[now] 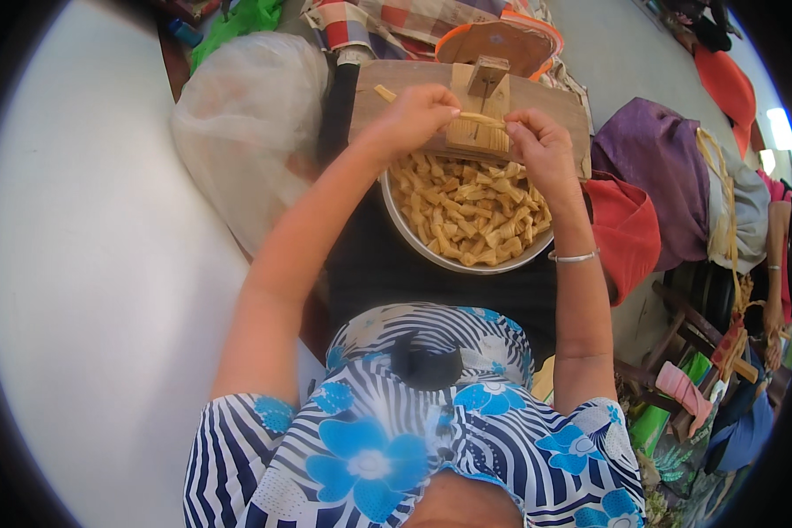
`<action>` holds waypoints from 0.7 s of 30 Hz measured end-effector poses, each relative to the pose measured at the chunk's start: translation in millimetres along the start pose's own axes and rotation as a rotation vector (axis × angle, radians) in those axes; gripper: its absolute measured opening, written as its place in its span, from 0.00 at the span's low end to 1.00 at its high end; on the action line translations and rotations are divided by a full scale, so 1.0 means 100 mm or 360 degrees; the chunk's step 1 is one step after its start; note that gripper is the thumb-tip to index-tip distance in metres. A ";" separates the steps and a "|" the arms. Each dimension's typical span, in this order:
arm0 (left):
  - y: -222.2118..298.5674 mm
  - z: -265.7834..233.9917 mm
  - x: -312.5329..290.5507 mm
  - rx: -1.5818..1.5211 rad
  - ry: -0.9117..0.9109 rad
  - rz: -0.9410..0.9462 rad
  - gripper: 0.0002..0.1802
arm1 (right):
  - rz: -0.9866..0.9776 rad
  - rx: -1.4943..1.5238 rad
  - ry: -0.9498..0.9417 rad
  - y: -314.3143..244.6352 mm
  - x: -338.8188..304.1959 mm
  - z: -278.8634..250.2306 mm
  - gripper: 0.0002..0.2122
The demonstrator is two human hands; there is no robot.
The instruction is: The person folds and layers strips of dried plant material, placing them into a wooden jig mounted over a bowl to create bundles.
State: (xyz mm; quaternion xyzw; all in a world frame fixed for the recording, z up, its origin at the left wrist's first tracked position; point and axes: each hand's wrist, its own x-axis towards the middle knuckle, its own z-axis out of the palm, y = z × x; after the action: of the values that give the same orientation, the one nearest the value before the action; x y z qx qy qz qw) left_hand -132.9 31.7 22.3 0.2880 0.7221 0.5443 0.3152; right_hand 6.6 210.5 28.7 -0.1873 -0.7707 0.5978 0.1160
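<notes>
A soft tan strip is stretched between my two hands above a wooden board. My left hand pinches it with fingers closed, and a loose end sticks out past the back of that hand. At the other end my right hand grips it between thumb and fingers. Behind the strip, a small wooden block with a thin metal rod stands on the board. Just below the board is a round metal basin full of short, knotted-looking tan pieces.
At the left, a translucent plastic bag lies by a pale surface. An orange-rimmed round container is beyond the board. Red cloth and a purple bag are at the right. Another person's arm shows at the far right.
</notes>
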 end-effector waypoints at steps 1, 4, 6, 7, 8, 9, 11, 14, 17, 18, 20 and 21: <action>-0.03 0.02 0.04 0.0023 0.0051 0.0048 0.09 | -0.0036 -0.0079 0.0082 0.02 0.03 0.02 0.08; -0.11 0.05 0.12 0.0077 0.0089 0.0049 0.11 | -0.0149 -0.0273 0.0122 0.09 0.10 0.05 0.08; -0.12 0.12 0.16 0.0308 0.0130 0.0102 0.12 | -0.0357 -0.0601 0.0189 0.25 0.17 0.10 0.06; -0.13 0.15 0.17 0.0424 0.0148 0.0125 0.13 | -0.0459 -0.0764 0.0222 0.30 0.18 0.12 0.05; -0.15 0.13 0.18 0.0603 0.0215 0.0098 0.13 | -0.0472 -0.0921 0.0216 0.34 0.17 0.09 0.05; -0.19 0.10 0.18 0.0787 0.0284 0.0060 0.14 | -0.0483 -0.1070 0.0203 0.30 0.14 0.09 0.05; -0.19 0.06 0.13 0.0858 0.0334 0.0044 0.14 | -0.0604 -0.1292 0.0238 0.15 0.02 0.05 0.06; -0.07 0.21 -0.22 0.0362 0.0212 0.0017 0.12 | -0.0856 -0.1327 0.0358 -0.16 -0.32 0.15 0.05; -0.02 0.63 -0.50 -0.0466 0.0184 0.0072 0.11 | -0.0928 -0.1049 0.0357 -0.28 -0.53 0.44 0.05; -0.01 0.65 -0.57 -0.0399 0.0054 0.0001 0.11 | -0.0712 -0.1034 0.0343 -0.24 -0.55 0.44 0.06; 0.06 0.60 -0.69 -0.0262 -0.0203 -0.0140 0.12 | -0.0284 -0.0993 0.0312 -0.08 -0.58 0.41 0.07; 0.12 0.51 -0.76 0.0075 -0.0271 -0.0098 0.13 | -0.0466 -0.0910 0.0363 0.00 -0.61 0.36 0.09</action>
State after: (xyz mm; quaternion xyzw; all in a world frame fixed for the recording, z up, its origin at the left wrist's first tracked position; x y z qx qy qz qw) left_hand -44.1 7.8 34.0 0.3182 0.7138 0.4909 0.3850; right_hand 47.1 152.8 21.8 -0.1653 -0.9080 0.3098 0.2287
